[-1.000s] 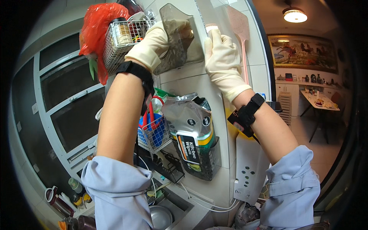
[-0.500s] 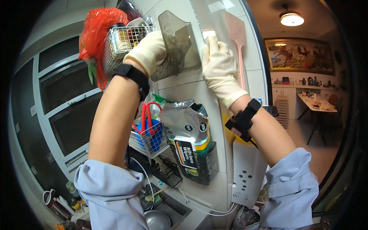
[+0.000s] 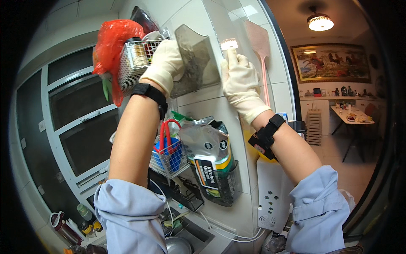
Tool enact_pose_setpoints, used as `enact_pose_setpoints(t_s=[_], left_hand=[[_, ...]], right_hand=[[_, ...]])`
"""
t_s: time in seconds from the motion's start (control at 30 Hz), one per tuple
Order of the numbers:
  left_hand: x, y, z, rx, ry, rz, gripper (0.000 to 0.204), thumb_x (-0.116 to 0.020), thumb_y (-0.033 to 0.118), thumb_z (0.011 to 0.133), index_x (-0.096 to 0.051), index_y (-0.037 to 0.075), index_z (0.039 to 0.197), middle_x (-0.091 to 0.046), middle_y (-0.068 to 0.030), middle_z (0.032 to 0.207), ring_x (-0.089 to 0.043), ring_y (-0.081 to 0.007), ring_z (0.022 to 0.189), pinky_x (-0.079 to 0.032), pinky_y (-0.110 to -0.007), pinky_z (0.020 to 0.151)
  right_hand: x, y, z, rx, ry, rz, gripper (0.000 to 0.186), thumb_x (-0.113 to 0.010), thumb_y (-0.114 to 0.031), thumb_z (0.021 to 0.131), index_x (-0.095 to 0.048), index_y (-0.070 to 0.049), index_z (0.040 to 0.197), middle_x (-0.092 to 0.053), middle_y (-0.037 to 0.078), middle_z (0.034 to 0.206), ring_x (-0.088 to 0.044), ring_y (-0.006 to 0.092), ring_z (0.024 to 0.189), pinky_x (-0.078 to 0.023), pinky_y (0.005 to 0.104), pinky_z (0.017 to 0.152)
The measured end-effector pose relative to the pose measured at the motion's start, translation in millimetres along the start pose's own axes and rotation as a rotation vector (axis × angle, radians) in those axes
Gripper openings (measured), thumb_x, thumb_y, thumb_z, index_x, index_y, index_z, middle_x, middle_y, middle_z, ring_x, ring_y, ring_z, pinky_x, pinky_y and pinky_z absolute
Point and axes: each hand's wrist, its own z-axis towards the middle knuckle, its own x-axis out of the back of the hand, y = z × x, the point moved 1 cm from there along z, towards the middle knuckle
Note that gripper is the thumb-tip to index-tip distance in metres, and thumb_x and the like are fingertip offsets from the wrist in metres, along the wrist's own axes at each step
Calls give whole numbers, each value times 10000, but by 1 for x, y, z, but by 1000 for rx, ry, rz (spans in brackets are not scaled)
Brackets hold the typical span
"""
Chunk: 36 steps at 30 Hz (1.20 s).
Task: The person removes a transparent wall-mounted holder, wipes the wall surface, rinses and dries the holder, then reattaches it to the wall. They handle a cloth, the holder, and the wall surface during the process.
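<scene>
My left hand (image 3: pixel 164 63), in a cream rubber glove, is at the left edge of a smoky see-through plastic panel (image 3: pixel 196 59) against the tiled wall. The panel hides its fingertips, so its grip does not show. Wearing a matching glove, my right hand (image 3: pixel 242 86) lies against a clear glossy sheet (image 3: pixel 220 21) on the wall. Its index finger points up, just below a bright reflection, and the other fingers are loosely bent. A pink fly swatter (image 3: pixel 259 42) hangs upright just right of that hand.
A white wire basket (image 3: pixel 131 72) and red plastic bag (image 3: pixel 112 46) are left of my left hand. Below hang a pack of kitchen wipes (image 3: pixel 207 144) in a black mesh holder and a basket with red-handled scissors (image 3: pixel 169 144). A white appliance (image 3: pixel 270 194) stands lower right, near a sink (image 3: pixel 190 237).
The whole view has shifted slightly, with the wall things now lower. Both hands keep nearly the same places against the panel and the clear sheet.
</scene>
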Motion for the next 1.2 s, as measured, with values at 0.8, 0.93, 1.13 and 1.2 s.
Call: enact_pose_setpoints(t_s=[0.8, 0.93, 1.13, 1.2], left_hand=[[21, 20, -10, 49, 46, -412, 196, -655, 155, 910, -703, -29, 864, -725, -89, 843, -670, -153, 733, -542, -297, 661], [27, 24, -14, 148, 96, -624, 134, -699, 104, 880, -699, -29, 868, -721, -80, 831, -697, -140, 777, -562, -278, 679], [2, 19, -11, 188, 50, -969, 180, -713, 142, 891, -722, -22, 965, -726, -71, 834, -675, -128, 770, -537, -269, 695], [3, 15, -12, 16, 117, -597, 260, -708, 239, 893, -724, 1, 995, -727, -122, 848, -689, -179, 781, -538, -301, 715]], right_hand=[[4, -6, 4, -24, -37, 46, 294, -512, -272, 966, -506, -54, 1164, -632, 185, 1003, -642, 376, 837, -478, 521, 711], [8, -7, 4, -25, -52, -23, 319, -499, -310, 970, -498, -64, 1173, -639, 163, 1034, -648, 366, 852, -468, 531, 741], [-3, -3, 4, -29, -39, 51, 284, -502, -301, 964, -514, -58, 1109, -655, 171, 1038, -666, 365, 888, -476, 532, 740], [-2, -4, 5, -18, 8, 49, 282, -503, -302, 964, -519, -62, 1110, -658, 169, 1031, -667, 365, 881, -476, 531, 731]])
